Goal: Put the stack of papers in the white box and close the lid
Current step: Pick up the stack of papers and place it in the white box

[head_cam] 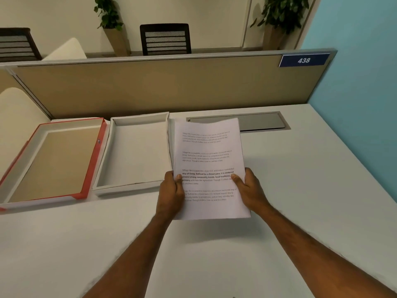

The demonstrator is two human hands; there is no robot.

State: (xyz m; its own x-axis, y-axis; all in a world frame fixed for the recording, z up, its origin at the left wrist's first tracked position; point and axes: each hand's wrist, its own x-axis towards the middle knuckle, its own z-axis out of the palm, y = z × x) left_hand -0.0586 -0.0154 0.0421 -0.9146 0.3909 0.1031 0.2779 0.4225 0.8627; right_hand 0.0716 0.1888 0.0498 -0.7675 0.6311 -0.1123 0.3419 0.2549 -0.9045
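Both hands, the left hand (170, 193) and right hand (247, 190), were clamped on the side edges of the stack of papers (209, 166) at frame centre, just right of the open white box (133, 153); squaring the stack over the box before lowering looked wise; the lid (53, 160) lay lower left on the bench (300, 190).

I stretched both arms out in front. My left hand (170, 195) and right hand (250, 191) were closed, thumbs on top, fingers hidden below.
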